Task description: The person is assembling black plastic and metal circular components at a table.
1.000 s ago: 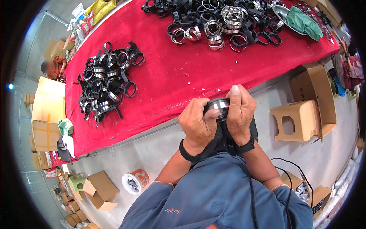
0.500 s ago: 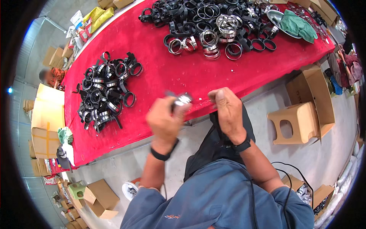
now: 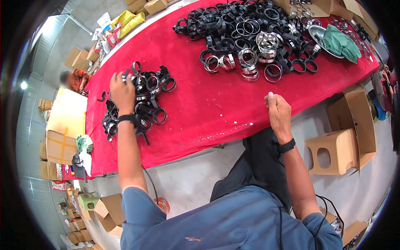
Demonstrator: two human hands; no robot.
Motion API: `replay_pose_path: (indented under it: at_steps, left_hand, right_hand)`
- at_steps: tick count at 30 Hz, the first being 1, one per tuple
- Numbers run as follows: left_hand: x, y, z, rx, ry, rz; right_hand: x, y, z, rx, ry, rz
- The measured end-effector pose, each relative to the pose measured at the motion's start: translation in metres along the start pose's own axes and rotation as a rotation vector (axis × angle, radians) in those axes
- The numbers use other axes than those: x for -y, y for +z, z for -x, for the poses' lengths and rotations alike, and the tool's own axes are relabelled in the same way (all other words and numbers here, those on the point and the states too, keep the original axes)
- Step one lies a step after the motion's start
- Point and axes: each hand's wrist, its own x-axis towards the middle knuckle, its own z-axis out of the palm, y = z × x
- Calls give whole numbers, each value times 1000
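Observation:
My left hand (image 3: 123, 93) is over the smaller pile of black and silver rings (image 3: 143, 98) on the left of the table. Its fingers are stretched out and slightly apart at the pile's far side, and no ring shows in its grip. To the right, my right hand (image 3: 279, 114) hovers near the table's front edge, thumb up and fingers curled in. What those fingers hold, if anything, is hidden. Beyond it spreads the larger heap of black bands and shiny metal rings (image 3: 250, 29), with a loose silver-edged ring (image 3: 273, 73) at its near edge.
A red cloth (image 3: 200, 104) covers the table. At the far right, a metal tray (image 3: 315, 33) carries a green cloth (image 3: 339, 43). A tan stool (image 3: 333, 152) stands by an open carton (image 3: 354, 125). Another person (image 3: 77, 81) sits beyond the table's left end, near cardboard boxes (image 3: 62, 143).
My left hand has moved left from mid-table, where it held a shiny ring, to the smaller pile, and its fingers have opened. My right hand has moved right and away from me.

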Motion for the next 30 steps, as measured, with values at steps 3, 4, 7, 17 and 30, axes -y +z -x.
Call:
replay_pose_path:
  at_steps: [3,4,7,17,30]
  left_hand:
    - [-49,36,-28,-22,75,116]
    - [-64,50,-38,-3,99,157]
    - [-99,86,-60,30,141,211]
    - [-269,199,-55,600,-188,589]
    - [-232,11,-28,373,-180,915]
  right_hand:
    - [-13,18,-9,-29,-86,92]
    - [-24,23,-10,-72,-183,311]
    - [-19,34,-6,-124,-275,375]
    - [-30,42,-4,-154,-358,552]
    - [-18,31,-4,-74,-98,352]
